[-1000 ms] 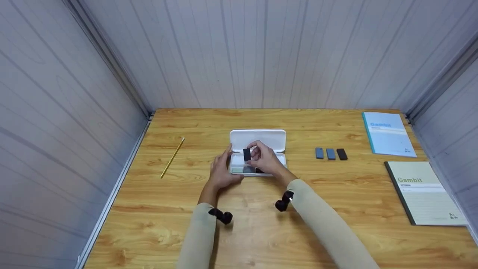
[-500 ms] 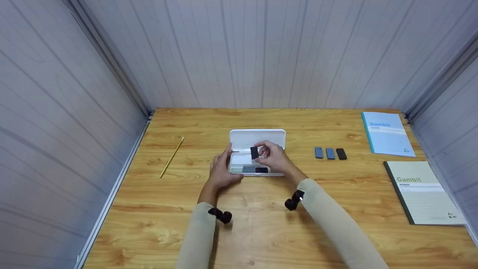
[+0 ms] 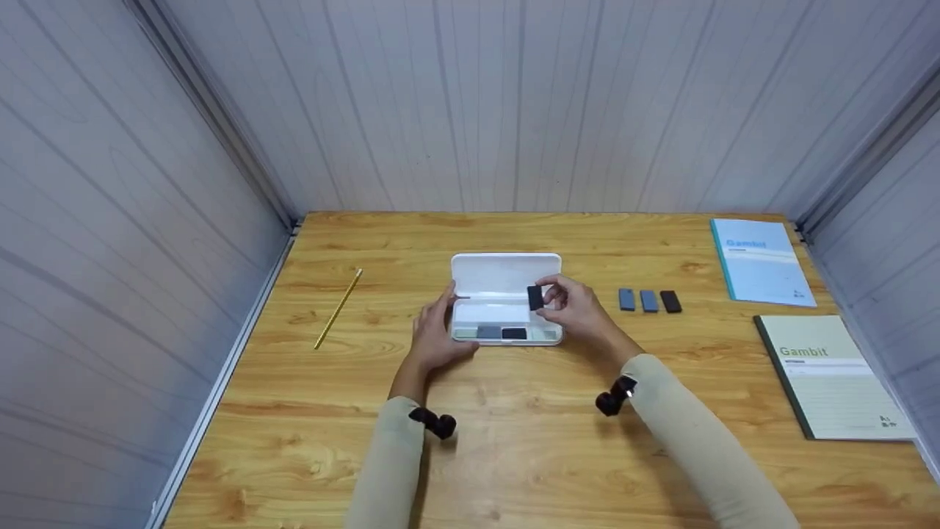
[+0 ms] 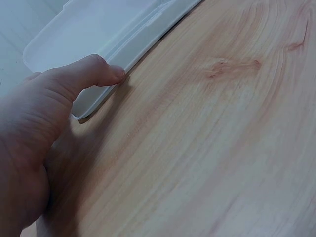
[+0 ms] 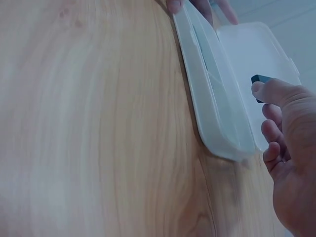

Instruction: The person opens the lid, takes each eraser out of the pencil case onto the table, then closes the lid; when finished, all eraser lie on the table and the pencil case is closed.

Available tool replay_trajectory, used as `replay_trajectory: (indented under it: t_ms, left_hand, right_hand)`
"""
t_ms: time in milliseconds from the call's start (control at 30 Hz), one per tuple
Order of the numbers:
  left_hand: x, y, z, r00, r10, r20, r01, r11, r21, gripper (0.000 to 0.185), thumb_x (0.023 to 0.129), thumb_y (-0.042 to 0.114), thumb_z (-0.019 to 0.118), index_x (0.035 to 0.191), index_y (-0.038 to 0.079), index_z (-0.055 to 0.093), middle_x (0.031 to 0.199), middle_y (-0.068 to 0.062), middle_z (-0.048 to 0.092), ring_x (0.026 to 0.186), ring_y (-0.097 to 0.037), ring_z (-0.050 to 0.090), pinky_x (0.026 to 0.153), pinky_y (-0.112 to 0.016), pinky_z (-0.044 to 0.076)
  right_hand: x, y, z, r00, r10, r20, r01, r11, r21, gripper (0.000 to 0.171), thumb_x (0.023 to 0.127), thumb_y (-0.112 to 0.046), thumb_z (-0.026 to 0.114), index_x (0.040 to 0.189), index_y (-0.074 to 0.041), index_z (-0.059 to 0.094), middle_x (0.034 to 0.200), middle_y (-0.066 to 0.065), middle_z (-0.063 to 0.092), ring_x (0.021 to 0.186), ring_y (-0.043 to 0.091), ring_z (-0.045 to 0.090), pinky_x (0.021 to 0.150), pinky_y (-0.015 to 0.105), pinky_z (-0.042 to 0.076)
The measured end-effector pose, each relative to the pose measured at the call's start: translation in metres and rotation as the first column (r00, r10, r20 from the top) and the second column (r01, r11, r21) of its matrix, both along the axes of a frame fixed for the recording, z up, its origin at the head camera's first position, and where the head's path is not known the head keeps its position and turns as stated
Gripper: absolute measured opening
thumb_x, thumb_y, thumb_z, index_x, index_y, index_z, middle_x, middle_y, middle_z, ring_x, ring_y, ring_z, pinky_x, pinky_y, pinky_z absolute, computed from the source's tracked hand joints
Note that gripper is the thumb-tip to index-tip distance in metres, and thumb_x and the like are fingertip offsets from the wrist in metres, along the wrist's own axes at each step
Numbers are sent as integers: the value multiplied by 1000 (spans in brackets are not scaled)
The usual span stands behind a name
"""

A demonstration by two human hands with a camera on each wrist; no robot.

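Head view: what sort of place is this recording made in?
Probably a small booth set up as a desk: a wooden table closed in by pale panelled walls, with two notebooks, a pencil and an open white case.

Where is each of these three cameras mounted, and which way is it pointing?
Head: worn on the head, looking down at the table; both forearms, left hand and right hand show.
Left wrist: low beside the left hand, whose thumb touches the white case.
Right wrist: low beside the right hand, whose fingers pinch a black block.
All three views share the white case.
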State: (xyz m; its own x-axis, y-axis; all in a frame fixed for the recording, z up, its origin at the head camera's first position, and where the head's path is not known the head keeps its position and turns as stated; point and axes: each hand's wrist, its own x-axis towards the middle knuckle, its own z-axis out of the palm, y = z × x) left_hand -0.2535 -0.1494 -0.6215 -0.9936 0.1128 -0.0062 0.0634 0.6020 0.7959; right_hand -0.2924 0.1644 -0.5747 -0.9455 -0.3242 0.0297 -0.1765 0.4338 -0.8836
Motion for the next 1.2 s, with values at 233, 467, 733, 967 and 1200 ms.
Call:
replay_trajectory:
  t_ms: [233,467,733,967,1200]
  left_hand:
    - [1,0,-1,1000,12,-1,-12,1000,6,130,77,29,100,182,24,24,171,-10,58,161,-39,41,135,-63,23]
    - [1,0,1,1000,5,-13,-5,1000,-4,130,76,28,100,182,22,24,171,-9,59,161,-39,41,136,-63,22]
    - [0,-1,0,1000,-4,-17,4,1000,-7,130,75,32,98,181,20,25,169,-11,60,161,-41,40,133,-64,24]
    - [0,1,3,1000,-3,6,3,1000,-21,129,77,33,98,182,25,23,173,-8,56,164,-40,37,135,-63,22]
    - [2,0,4,1000,-1,13,1,1000,-16,129,78,31,99,182,26,22,173,-8,57,164,-39,38,137,-64,20]
  right_hand:
    - [-4,26,-2,998,-56,-21,56,998,9,49,96,0,84,143,0,69,109,16,71,86,9,57,73,16,47]
    - [-7,53,-3,993,-108,-39,110,993,51,51,98,-5,84,146,0,69,111,17,74,83,4,58,72,16,48]
    - [-10,81,-7,982,-158,-103,168,981,97,48,98,-5,84,143,1,70,110,20,75,84,2,57,74,14,46]
    - [-10,100,-14,973,-203,-108,218,965,144,49,99,-7,85,145,0,70,112,21,76,85,5,58,74,15,47]
    - [-10,110,-19,974,-211,-84,223,958,180,49,101,-10,83,147,-2,69,114,20,77,87,9,60,75,16,48]
